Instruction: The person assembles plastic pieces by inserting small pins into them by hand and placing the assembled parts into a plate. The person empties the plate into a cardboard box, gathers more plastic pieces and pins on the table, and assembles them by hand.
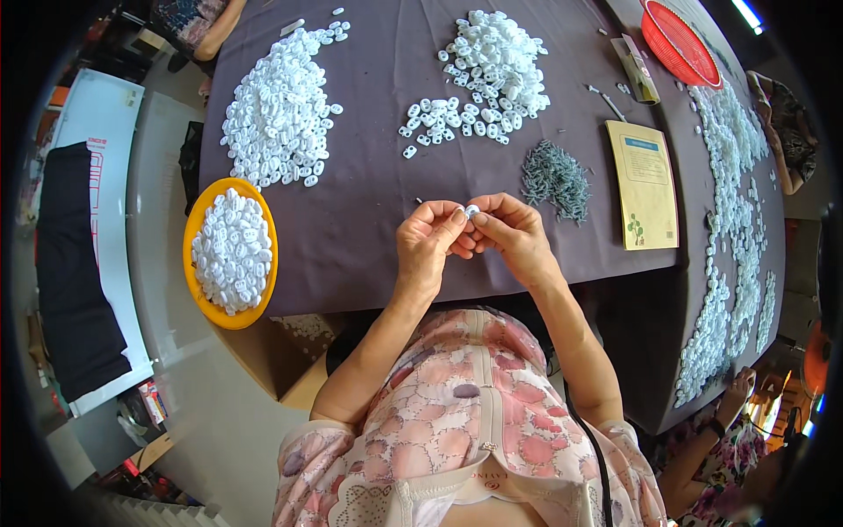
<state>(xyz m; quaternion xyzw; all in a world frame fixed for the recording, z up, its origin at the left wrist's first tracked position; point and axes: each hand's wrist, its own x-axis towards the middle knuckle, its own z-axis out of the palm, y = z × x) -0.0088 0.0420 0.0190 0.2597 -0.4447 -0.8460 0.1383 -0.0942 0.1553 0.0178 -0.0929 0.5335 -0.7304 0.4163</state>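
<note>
Near the front edge of the table, my left hand [428,239] and my right hand [516,235] meet in a pinch. Between their fingertips is a small white oval plastic piece [471,212], partly covered by the fingers. A heap of small grey-green slender parts [557,181] lies just beyond my right hand; they are too small to name. Farther off, a pile of white two-holed oval pieces [497,66] spreads toward me into a looser group [457,119]. Another tall pile of white pieces [277,110] sits at the far left.
A yellow bowl [230,324] full of white pieces stands at the table's left corner, above an open cardboard box [294,373]. On the right lie a yellow booklet [647,189], a red basket [680,44] and more white pieces [733,211]. Other people [729,448] are around the table.
</note>
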